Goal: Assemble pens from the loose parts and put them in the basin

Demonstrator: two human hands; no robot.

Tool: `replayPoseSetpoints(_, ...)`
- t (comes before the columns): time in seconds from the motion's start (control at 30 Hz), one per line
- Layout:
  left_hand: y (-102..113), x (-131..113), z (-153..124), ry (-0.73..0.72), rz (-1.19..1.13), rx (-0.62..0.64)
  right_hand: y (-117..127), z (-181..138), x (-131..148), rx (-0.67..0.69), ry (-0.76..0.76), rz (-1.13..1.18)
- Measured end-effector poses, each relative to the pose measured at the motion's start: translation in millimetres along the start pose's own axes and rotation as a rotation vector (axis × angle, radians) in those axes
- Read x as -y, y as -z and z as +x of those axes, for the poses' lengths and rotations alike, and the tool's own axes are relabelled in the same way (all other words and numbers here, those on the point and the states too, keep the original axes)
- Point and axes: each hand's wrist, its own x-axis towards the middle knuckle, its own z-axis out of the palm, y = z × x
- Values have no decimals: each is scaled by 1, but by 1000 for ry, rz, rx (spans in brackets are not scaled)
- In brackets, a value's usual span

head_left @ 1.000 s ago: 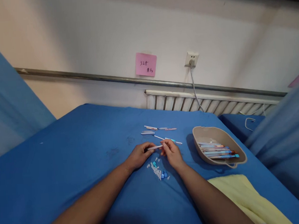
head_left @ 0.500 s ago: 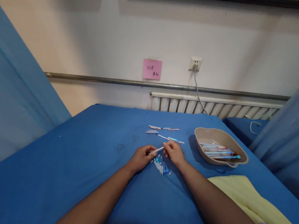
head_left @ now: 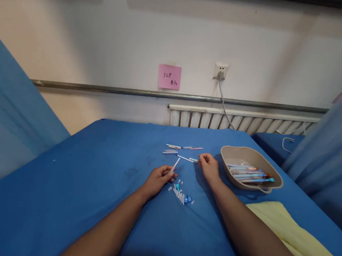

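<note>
My left hand [head_left: 158,178] rests on the blue sheet [head_left: 83,177] and pinches a thin white pen tube [head_left: 175,165] that points up and to the right. My right hand [head_left: 209,166] lies further right, its fingers closed on the end of a pen part with a light blue grip [head_left: 192,159] that lies on the sheet. A small heap of white and blue pen bits [head_left: 181,193] sits between my wrists. More pen parts [head_left: 180,148] lie beyond my hands.
A beige tray [head_left: 259,159] holding several pens stands to the right of my right hand. A yellow cloth [head_left: 286,223] lies at the lower right. Behind the bed are a radiator [head_left: 240,119], a wall socket [head_left: 220,70] with a cable, and a pink note [head_left: 169,77].
My right hand let go of the white tube and moved right to the pen part with the blue grip. My left hand kept the tube, which now tilts upward.
</note>
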Motion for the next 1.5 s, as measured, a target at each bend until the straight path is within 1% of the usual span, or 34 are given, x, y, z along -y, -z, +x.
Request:
replayPoseSetpoints(0.1,9,-3,3,67,-120,-10,4,6,-5,5,43,-108)
replayPoseSetpoints(0.2,16,-6,5,137,-281,7,4,4,-3,93,126,-389)
replayPoseSetpoints(0.27,19,-6,5,158,-353,17,2,2,-2,165,160,-565)
replayPoseSetpoints(0.33,20,-6,4,163,-386,17,0,0,-3,211,167,-636)
replayPoseSetpoints(0.43,19,-6,3,164,-389,13,-1,0,-6,225,177,-656)
replayPoseSetpoints(0.57,18,-7,3,151,-324,-1,0,-1,-8,227,207,-632)
replayPoseSetpoints(0.67,16,-7,4,120,-208,-11,1,-2,-7,238,218,-603)
replayPoseSetpoints(0.73,14,-6,4,93,-130,-17,0,-2,-5,236,222,-535)
replayPoseSetpoints(0.77,13,-5,4,81,-95,-21,0,-1,-5,234,225,-470)
replayPoseSetpoints(0.83,12,-3,3,63,-25,-28,-2,-1,-3,245,215,-269)
replayPoseSetpoints(0.93,11,-1,3,29,83,-34,-5,-2,0,339,140,97)
replayPoseSetpoints(0.97,11,0,2,11,116,-32,-6,-3,2,375,115,185)
replayPoseSetpoints(1.03,11,1,2,-24,169,-23,-6,-6,6,419,89,273)
replayPoseSetpoints(1.27,12,1,1,-49,281,-7,-3,-12,16,406,71,181)
replayPoseSetpoints(1.43,12,-2,-1,-54,309,6,-4,-12,13,404,93,137)
replayPoseSetpoints(1.5,11,-3,-2,-75,323,19,-5,-13,14,416,124,115)
